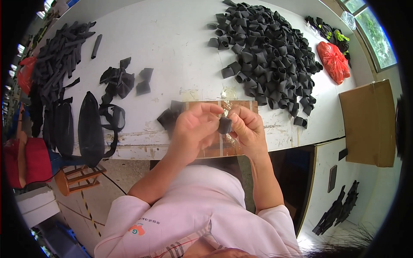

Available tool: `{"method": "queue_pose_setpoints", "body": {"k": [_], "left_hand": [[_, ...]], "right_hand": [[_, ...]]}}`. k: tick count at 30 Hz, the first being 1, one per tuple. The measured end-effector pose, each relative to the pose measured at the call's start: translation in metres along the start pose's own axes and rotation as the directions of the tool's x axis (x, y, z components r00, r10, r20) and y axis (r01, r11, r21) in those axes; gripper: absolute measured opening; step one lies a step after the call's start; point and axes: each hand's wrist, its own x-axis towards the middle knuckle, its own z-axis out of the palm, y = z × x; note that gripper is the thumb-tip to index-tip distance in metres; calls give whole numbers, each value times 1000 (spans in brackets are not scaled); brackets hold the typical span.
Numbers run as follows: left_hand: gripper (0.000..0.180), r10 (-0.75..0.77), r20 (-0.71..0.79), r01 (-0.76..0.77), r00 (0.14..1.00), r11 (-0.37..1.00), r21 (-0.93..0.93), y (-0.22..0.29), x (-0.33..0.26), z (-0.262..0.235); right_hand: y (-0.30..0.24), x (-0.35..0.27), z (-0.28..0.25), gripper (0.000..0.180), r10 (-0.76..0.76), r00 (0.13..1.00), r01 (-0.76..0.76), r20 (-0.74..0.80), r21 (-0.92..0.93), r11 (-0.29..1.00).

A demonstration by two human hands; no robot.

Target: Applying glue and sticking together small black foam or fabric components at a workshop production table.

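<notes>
In front of my chest, a small black fabric loop (225, 125) is held up between both hands. My right hand (248, 130) pinches its right side between thumb and bent index finger. From the other side my left hand (194, 127) closes on it with the index finger and thumb, slightly blurred; the other fingers curl loosely. Below the hands lies a brown board (211, 149) with strips of clear tape, at the table's front edge. Flat black fabric pieces (165, 119) lie beside the board, partly covered by my left hand.
A large heap of black loops (271, 51) covers the table's far right. Black strips (64, 51) and a few folded pieces (118, 79) lie left, near long black mesh items (90, 124). A red bag (333, 62) and cardboard box (368, 122) stand right; a wooden stool (77, 178) is lower left.
</notes>
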Motion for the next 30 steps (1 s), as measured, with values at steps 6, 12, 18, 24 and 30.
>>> {"method": "queue_pose_setpoints", "body": {"k": [6,12,18,24,30], "left_hand": [[18,496,436,-644,751,402,651,12,18,4],[10,528,90,-531,844,801,278,-1,9,4],[9,401,-81,-405,912,913,-42,-3,3,4],[10,464,33,-458,885,855,245,-14,1,-8],[16,252,54,-231,966,754,614,-1,5,-10]], "right_hand": [[-1,-12,5,28,-430,878,315,-211,-422,850],[-14,-15,23,24,-629,774,418,-70,-690,591],[-18,-12,24,14,-668,742,411,-49,-755,511],[3,-14,14,10,-734,679,487,11,-756,438],[-8,-15,19,9,-598,801,364,-34,-764,532]]}}
